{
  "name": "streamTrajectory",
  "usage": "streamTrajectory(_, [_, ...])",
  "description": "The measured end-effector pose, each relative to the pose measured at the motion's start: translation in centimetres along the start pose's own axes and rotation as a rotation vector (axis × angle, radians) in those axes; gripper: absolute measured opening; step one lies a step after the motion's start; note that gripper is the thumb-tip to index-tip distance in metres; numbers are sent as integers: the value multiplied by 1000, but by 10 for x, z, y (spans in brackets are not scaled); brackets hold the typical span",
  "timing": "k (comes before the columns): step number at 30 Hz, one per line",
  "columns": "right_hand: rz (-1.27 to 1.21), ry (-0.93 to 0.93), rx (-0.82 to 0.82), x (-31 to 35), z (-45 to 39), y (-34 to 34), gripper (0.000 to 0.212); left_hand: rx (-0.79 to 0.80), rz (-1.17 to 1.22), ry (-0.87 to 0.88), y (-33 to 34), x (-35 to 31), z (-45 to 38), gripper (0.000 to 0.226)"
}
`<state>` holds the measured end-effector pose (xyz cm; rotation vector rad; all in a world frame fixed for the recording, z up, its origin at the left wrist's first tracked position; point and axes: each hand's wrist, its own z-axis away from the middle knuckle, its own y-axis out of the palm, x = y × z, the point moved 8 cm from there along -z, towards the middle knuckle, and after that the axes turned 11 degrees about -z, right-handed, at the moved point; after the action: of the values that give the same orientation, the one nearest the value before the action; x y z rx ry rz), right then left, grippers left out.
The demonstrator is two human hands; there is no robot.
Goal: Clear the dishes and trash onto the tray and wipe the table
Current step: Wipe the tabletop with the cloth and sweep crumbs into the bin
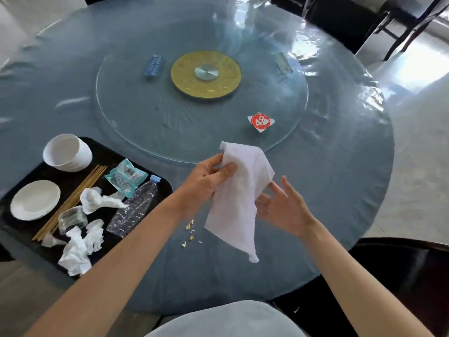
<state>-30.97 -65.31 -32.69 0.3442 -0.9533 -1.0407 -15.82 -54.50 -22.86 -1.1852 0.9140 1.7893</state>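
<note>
Where white cloth (239,190) drapes, right hand's (283,210) fingertips hidden, chairs cropped.

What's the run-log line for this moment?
phase: wipe prep | left hand: grip on white cloth | right hand: open beside cloth | tray: loaded | crumbs: on table

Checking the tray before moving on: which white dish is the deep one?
The white bowl at the tray's far corner; the white plate nearer the person is flat and shallow.
</note>
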Motion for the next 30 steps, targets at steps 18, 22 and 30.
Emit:
streamTrajectory(18, [1254, -15, -203, 44, -72, 8, 73, -236, -987, -180, -81, 66, -28, 77])
streamTrajectory(22, [1583, -131, -356, 37, -84, 32, 24, -282, -1195, -67, -103, 69, -41, 23])
streamTrajectory(30, [1531, -65, -73, 26, -118, 67, 45, -4, -1082, 190, -106, 32, -85, 20])
